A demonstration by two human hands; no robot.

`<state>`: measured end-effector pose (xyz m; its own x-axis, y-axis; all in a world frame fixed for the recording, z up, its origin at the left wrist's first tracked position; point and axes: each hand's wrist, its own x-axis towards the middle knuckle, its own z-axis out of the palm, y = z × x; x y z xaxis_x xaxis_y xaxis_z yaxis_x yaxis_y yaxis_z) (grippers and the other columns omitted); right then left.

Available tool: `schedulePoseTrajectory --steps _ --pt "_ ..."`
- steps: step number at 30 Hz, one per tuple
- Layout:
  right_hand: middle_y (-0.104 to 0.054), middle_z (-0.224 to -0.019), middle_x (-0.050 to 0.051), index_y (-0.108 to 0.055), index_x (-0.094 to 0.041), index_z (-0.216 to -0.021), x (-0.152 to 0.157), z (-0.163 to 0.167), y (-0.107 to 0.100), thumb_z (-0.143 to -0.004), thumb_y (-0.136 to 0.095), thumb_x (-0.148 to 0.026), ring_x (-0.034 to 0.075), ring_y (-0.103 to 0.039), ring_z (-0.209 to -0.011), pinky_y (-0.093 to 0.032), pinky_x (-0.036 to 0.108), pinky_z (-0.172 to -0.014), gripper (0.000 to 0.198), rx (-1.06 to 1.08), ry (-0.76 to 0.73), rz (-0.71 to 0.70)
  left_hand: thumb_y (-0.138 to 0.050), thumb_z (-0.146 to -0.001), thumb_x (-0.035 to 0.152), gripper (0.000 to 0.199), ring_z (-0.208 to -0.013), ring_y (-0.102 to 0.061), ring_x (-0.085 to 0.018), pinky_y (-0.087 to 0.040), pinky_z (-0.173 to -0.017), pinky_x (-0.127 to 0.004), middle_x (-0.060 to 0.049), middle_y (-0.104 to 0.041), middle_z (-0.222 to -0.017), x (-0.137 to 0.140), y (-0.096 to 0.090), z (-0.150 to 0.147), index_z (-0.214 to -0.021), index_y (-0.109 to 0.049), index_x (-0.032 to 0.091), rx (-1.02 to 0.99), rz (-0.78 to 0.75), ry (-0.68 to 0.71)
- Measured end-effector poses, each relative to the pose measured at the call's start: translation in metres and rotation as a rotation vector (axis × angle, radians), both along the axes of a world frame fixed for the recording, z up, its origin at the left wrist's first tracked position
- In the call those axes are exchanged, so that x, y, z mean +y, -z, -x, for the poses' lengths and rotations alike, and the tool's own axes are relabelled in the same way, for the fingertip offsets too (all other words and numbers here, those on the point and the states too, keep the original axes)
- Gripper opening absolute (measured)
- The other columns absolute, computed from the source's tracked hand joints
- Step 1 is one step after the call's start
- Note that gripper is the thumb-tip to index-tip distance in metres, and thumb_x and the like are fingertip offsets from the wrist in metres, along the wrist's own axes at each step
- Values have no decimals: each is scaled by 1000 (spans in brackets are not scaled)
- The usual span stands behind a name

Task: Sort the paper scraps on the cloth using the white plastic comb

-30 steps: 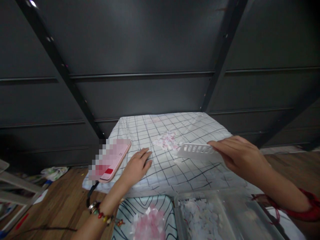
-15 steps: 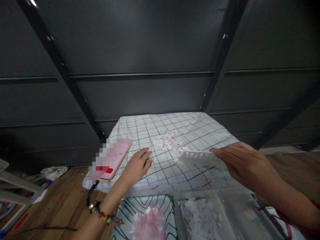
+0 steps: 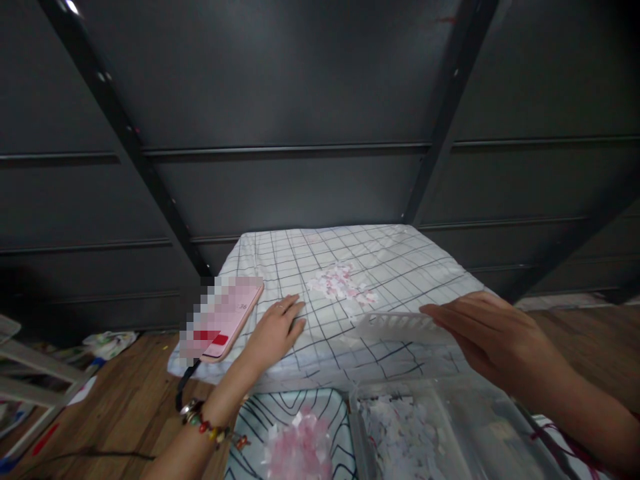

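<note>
My left hand lies on the checked tablecloth with its fingers stretched out, holding nothing. Between the fingers of my right hand is a thin white slotted plastic piece, blurred and tilted over the near part of the cloth. Beyond it, in the middle of the cloth, lies a loose pile of small pink and white paper scraps. The slotted piece is apart from most of that pile. Its lower edge is too smeared to tell whether it touches the cloth.
A pink phone lies left of my left hand. At the table's front edge are a patterned tray holding pink-and-white packets and a clear plastic box with paper shreds. A dark panelled wall stands behind.
My right hand has drawn the white slotted piece nearer to the table's front edge, away from the scraps. My left hand stays where it was.
</note>
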<state>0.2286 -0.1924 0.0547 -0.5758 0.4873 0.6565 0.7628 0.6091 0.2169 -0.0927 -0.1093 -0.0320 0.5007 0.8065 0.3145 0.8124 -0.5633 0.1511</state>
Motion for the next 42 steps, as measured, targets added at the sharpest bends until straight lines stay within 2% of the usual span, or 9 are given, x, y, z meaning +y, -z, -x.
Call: schedulePoseTrajectory --steps 7,15,21,29,36,42 --pt "-67 -75 4 -58 -17 -98 -14 -3 -7 -80 -40 -1 17 -60 -67 -47 32 -66 30 -52 -6 -17 -43 -93 30 33 -125 -45 -25 -37 -104 -42 -13 -51 -133 -1 -2 -1 -121 -53 14 4 17 -4" --pt "-66 -78 3 -57 -17 -102 -23 -7 6 -78 -40 7 16 -57 -71 -46 32 -69 38 -95 -39 -15 -43 -93 29 35 -124 -45 -25 -34 -106 -39 -14 -50 -134 -3 -4 -2 -122 -53 12 16 33 -12" --pt "-66 -74 2 -60 -16 -98 -13 3 7 -76 -39 10 14 -58 -70 -47 30 -69 40 -145 -37 -122 -44 -93 28 36 -124 -45 -25 -35 -105 -40 -15 -50 -134 -3 -6 -2 -122 -54 11 13 40 -13" --pt "-67 -76 1 -60 -20 -100 -16 0 6 -75 -42 10 14 -59 -68 -48 30 -66 43 -43 -82 -68 -43 -93 30 35 -124 -46 -25 -36 -104 -42 -14 -51 -134 -3 -5 -1 -122 -54 13 -12 32 -5" --pt "-66 -78 3 -58 -19 -102 -15 -7 10 -75 -41 9 16 -59 -69 -48 32 -66 43 -73 -41 -69 -43 -93 30 34 -125 -45 -25 -37 -104 -42 -14 -51 -134 -3 -3 0 -121 -54 14 -28 24 0" --pt "-64 -78 5 -58 -17 -105 -14 -15 15 -76 -40 4 18 -58 -70 -48 34 -66 40 -51 6 -10 -43 -93 29 34 -124 -46 -24 -36 -105 -41 -14 -51 -133 -3 -4 -1 -121 -54 13 -11 36 -8"
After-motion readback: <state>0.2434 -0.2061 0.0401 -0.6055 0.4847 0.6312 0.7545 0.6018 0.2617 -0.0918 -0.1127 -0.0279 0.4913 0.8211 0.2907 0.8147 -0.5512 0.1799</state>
